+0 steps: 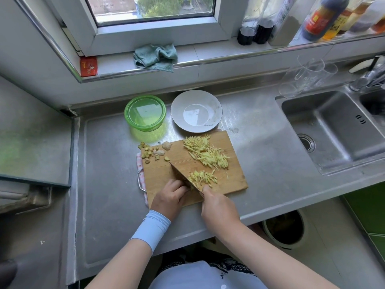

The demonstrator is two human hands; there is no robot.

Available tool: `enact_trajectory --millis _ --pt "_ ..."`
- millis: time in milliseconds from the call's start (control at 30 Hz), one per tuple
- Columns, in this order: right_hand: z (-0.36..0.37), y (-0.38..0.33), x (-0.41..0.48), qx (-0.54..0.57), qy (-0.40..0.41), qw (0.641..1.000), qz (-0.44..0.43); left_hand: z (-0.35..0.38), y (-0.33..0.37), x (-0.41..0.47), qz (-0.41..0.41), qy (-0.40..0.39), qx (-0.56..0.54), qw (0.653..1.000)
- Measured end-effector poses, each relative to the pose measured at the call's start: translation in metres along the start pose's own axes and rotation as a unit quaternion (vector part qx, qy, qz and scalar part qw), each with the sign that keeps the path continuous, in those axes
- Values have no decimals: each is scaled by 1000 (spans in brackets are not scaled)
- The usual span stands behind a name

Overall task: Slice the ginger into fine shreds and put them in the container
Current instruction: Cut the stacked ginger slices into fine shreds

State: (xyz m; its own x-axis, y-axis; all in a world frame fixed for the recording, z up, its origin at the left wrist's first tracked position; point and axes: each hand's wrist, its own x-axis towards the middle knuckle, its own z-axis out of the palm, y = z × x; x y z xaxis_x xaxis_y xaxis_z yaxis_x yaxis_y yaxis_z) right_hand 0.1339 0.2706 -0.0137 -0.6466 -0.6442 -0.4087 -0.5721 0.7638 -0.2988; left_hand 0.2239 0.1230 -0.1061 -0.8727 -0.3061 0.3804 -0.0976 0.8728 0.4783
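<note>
A wooden cutting board (164, 174) lies on the steel counter. A long pile of ginger shreds (205, 152) covers its far right part, and a smaller heap of shreds (203, 177) lies beside the knife blade (180, 174). My right hand (218, 209) grips the knife handle at the board's near edge. My left hand (169, 197), fingers curled, holds something down against the blade's left side; what is under the fingers is hidden. Ginger trimmings (153, 152) sit at the board's far left corner. A green lidded container (145, 112) stands behind the board.
A white plate (196, 110) sits beside the container. The sink (333, 130) lies to the right with clear cups (306, 74) behind it. A teal cloth (156, 56) and sauce bottles (325, 17) rest on the window sill. A bin (284, 228) stands below the counter.
</note>
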Motion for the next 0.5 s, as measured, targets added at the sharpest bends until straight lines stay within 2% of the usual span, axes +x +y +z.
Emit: enact_trajectory --millis 233,500 --pt "-2 2 -16 -18 -22 1000 1 1 0 -2 -4 19 1 1000" --pt "3 -7 2 -57 -40 998 -7 3 3 -4 -38 -10 8 999"
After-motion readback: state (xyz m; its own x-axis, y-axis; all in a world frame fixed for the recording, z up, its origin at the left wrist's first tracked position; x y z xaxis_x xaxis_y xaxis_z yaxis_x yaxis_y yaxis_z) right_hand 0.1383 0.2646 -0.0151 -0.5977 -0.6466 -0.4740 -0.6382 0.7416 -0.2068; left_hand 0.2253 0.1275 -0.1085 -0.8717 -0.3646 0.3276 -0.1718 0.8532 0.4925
